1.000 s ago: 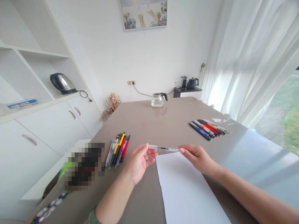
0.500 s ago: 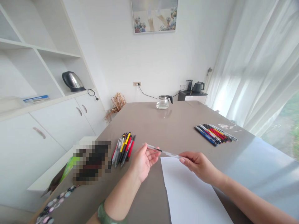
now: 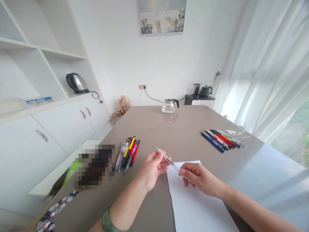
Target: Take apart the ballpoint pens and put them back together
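My left hand (image 3: pixel 152 168) and my right hand (image 3: pixel 198 178) both pinch a clear-barrelled pen (image 3: pixel 168 159), which slants from upper left to lower right above the table. The left fingers close on its upper end, the right thumb and forefinger on its lower end. Under my right hand lies a white sheet of paper (image 3: pixel 195 206) on the grey-brown table (image 3: pixel 169 132). A bunch of several pens (image 3: pixel 127 154) in yellow, red and black lies just left of my left hand.
A second row of several pens (image 3: pixel 223 139) lies at the right of the table. A glass jug (image 3: pixel 169 105) stands at the far edge. A string of beads (image 3: pixel 54 212) lies at the near left corner. White cupboards with a kettle (image 3: pixel 76 82) line the left wall.
My right hand has moved left, closer to the left hand, and the pen has tilted more steeply. The view has shifted slightly.
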Available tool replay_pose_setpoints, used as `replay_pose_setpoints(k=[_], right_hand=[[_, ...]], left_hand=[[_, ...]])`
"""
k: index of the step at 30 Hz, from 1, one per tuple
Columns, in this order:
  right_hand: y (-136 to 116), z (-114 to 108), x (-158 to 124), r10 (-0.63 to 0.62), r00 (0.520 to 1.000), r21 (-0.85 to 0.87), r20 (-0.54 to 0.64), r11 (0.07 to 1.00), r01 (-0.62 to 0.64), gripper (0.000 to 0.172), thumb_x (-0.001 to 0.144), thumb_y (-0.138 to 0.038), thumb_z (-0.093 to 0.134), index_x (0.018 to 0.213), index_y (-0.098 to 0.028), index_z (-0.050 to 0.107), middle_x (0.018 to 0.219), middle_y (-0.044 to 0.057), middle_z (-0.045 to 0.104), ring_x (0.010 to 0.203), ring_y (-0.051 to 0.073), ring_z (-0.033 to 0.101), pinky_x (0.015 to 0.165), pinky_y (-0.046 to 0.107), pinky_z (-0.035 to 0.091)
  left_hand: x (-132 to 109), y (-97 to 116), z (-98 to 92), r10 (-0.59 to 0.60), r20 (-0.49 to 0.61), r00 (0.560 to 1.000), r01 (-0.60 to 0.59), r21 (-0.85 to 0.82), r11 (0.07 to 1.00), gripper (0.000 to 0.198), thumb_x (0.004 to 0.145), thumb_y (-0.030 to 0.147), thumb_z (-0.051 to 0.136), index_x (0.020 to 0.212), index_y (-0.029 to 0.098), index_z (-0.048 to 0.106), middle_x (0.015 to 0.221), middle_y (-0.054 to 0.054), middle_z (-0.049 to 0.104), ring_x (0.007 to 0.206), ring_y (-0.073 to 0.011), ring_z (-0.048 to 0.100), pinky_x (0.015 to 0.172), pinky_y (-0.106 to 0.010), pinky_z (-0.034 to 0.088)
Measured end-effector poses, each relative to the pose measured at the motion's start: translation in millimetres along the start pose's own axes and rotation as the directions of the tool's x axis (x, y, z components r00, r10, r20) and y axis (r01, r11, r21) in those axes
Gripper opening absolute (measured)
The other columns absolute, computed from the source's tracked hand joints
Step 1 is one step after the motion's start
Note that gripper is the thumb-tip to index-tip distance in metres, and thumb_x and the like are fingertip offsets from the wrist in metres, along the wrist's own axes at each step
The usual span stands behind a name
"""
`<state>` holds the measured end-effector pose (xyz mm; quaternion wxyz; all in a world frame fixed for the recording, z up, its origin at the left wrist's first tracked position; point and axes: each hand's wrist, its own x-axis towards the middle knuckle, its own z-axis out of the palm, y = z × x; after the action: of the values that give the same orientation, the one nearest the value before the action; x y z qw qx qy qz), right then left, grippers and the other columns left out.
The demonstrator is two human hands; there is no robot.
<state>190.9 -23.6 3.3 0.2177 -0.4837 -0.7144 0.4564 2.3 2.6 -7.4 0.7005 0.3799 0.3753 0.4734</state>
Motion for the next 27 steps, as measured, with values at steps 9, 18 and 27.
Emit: replay_pose_setpoints(k=[9, 18, 27], right_hand=[[-15, 3, 14, -0.024, 0.989, 0.097, 0.144, 0.995, 0.010, 0.029, 0.081, -0.040, 0.042, 0.078, -0.016, 0.057, 0.067, 0.002, 0.059, 0.049, 0.007, 0.040, 0.046, 0.020, 0.031], [-22, 11, 24, -0.173, 0.984, 0.079, -0.031, 0.981, 0.175, 0.024, 0.083, -0.037, 0.040, 0.085, -0.017, 0.053, 0.070, 0.000, 0.052, 0.055, 0.008, 0.040, 0.051, 0.021, 0.035], [-15, 22, 17, -0.230, 0.966, -0.002, -0.114, 0.973, 0.232, 0.021, 0.084, -0.035, 0.037, 0.091, -0.019, 0.049, 0.076, 0.001, 0.055, 0.059, 0.009, 0.047, 0.053, 0.021, 0.039]], left_hand=[[-4, 5, 2.4, 0.145, -0.008, 0.989, -0.143, 0.117, 0.983, 0.030, 0.077, 0.039, 0.052, 0.095, 0.016, 0.054, 0.083, -0.008, 0.062, 0.071, -0.0141, 0.058, 0.062, -0.025, 0.043], [-17, 20, 8.1, 0.297, 0.134, 0.946, -0.324, 0.300, 0.897, 0.029, 0.080, 0.034, 0.048, 0.102, 0.016, 0.056, 0.089, -0.008, 0.061, 0.080, -0.0173, 0.056, 0.068, -0.028, 0.045], [-15, 14, 11.4, 0.368, 0.085, 0.926, -0.374, 0.343, 0.862, 0.020, 0.075, 0.032, 0.055, 0.085, 0.015, 0.060, 0.079, -0.004, 0.061, 0.074, -0.0148, 0.054, 0.067, -0.026, 0.043]])
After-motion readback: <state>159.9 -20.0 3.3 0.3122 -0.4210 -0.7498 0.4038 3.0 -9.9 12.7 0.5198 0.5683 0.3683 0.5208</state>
